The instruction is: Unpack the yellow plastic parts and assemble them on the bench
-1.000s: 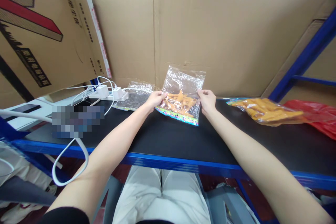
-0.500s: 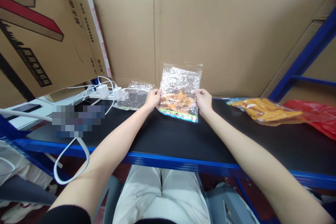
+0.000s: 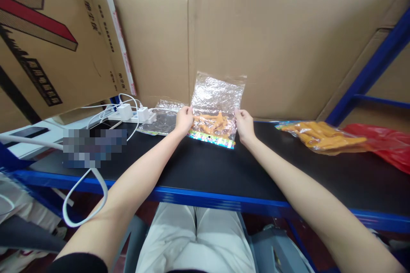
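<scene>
Since the earlier frame, the clear, crinkled plastic bag [image 3: 217, 99] has shifted slightly left; orange pieces [image 3: 219, 120] lie above its multicoloured strip [image 3: 211, 138]. The left hand's [image 3: 184, 120] and right hand's [image 3: 245, 126] fingers clamp its sides near the black table's [image 3: 205, 166] back edge.

White chargers [image 3: 124, 111] line a power strip [image 3: 151, 117] near a printed carton [image 3: 73, 72]. A dark slab [image 3: 32, 131], possibly a phone, lies at left.

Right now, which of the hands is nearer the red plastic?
Right. The right hand grips the right edge of the clear bag, left of the red plastic; the left hand, at the bag's left edge, is farther.
</scene>
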